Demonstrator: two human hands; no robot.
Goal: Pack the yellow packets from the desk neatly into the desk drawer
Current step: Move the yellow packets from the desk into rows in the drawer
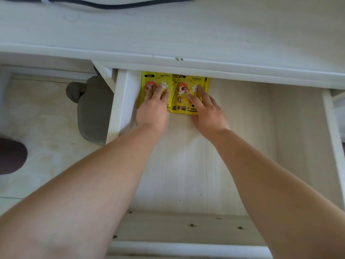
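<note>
Pale flooring at the far left carries a dark maroon shape (11, 156) at the frame edge and a grey padded object (93, 109), both outside the pulled-out white wooden drawer (119, 101) and no obstacle to it. Tucked in the drawer's back left corner, close to the left wall, lies a yellow cartoon-printed packet (148, 79). The left hand (152, 111) presses it with flat, spread fingers, likely to seat it square. Just beside it lies a second yellow hand-warmer packet (183, 107), which the right hand (209, 113) holds down the same way, fingers straight. Whether more packets lie beneath, I cannot tell. Above, the white surface (168, 34) overhangs the packets' far edges, and a black cable (112, 5) crosses its back.
</note>
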